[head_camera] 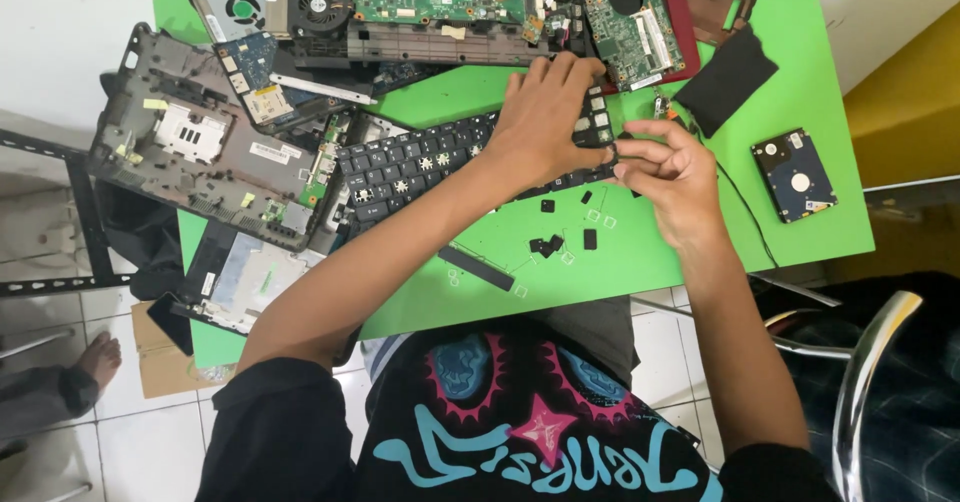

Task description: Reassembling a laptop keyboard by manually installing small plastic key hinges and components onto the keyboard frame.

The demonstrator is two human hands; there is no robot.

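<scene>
Head view: you're working at a green table (640, 262) covered in laptop parts. Your left hand (545, 122) is lying palm-down on the right end of the black keyboard (420, 162), fingers spread, pressing it flat, gripping nothing. The keyboard is lying flat and slanted across mid-table, its left end touching the grey chassis (205, 147); several of its keys are missing near your left hand.

Your right hand (670, 167) is sitting just beside the keyboard's right edge, fingers curled and pinched together at that edge; can't tell whether it's gripping a key or only touching the edge.

Loose black keycaps (548, 246) and small clear clips are lying on the table just in front of the keyboard, between your forearms. A long black bar key (476, 268) is lying nearer you, at the table's front.

A motherboard (400, 2) with fans is sitting at the far edge. A hard drive (794, 174) is lying well apart on the right, and a black pad (728, 77) is lying above your right hand.
</scene>
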